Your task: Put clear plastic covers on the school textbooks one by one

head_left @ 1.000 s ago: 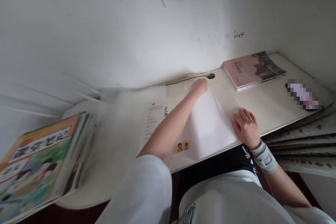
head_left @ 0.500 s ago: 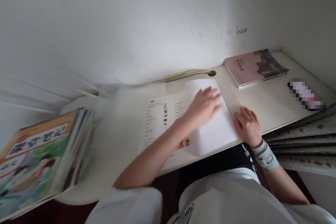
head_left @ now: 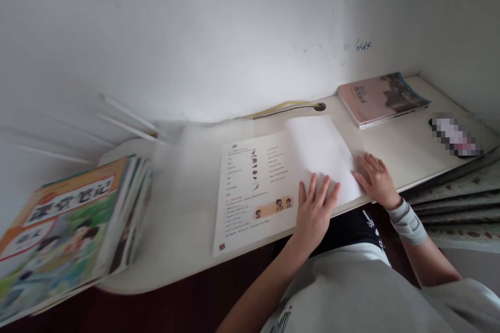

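A booklet (head_left: 250, 187) lies open on the desk before me. Its left page carries print and small coloured pictures, and the right side (head_left: 324, 145) is blank white and slightly curved along the fold. My left hand (head_left: 315, 208) rests with spread fingers on the lower part of the blank side, near the fold. Beside the right edge of the paper lies my right hand (head_left: 377, 179), palm down and fingers apart, its thumb at the paper's edge. A grey wrist support (head_left: 408, 222) wraps the right wrist. Neither hand grips anything.
A stack of books (head_left: 70, 234) with a colourful top cover stands at the left. Pink-covered books (head_left: 375, 99) lie at the back right, near a phone-like object (head_left: 455, 138), partly blurred out. Cables (head_left: 285, 108) run to a desk hole. A curtain (head_left: 449, 203) hangs at the right.
My left hand has come down and back towards me from the upper part of the blank side, uncovering more of the printed page. My right hand stays by the paper's edge. The view has shifted slightly.
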`<state>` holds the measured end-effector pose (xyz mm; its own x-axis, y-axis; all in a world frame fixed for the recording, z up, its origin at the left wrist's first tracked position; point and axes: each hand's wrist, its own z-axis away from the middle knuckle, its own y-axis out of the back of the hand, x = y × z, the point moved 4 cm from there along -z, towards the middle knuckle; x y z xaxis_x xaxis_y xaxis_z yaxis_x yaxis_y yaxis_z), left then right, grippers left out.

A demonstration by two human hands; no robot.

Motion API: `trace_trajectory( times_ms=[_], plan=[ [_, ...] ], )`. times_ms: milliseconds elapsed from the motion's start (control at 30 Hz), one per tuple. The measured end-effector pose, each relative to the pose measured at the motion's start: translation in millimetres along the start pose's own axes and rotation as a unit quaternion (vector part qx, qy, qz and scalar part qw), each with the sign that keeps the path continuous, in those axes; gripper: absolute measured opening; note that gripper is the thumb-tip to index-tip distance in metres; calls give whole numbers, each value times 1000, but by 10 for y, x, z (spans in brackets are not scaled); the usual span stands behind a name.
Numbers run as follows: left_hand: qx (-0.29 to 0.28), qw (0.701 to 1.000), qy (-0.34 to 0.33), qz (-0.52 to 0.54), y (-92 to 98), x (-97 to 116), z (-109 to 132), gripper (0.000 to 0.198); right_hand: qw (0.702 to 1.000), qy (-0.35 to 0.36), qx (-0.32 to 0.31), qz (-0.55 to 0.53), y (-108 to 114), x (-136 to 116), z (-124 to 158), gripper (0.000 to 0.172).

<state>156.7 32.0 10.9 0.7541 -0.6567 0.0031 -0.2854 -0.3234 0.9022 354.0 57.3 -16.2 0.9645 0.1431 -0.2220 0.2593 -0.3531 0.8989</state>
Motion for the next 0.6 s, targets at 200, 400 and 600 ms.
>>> trace_trajectory(
  times_ms=[200, 400, 600],
  plan=[
    [-10, 1000, -16, 6, 13, -71, -8, 38, 1000, -3, -13, 2, 2, 9, -2, 54],
    [-32, 999, -3, 10, 9, -79, -36, 36, 999, 3, -33, 3, -28, 40, 19, 52],
    [-42, 998, -30, 25, -50, 6, -59, 35, 999, 5, -37, -3, 10, 22, 7, 54]
  ],
)
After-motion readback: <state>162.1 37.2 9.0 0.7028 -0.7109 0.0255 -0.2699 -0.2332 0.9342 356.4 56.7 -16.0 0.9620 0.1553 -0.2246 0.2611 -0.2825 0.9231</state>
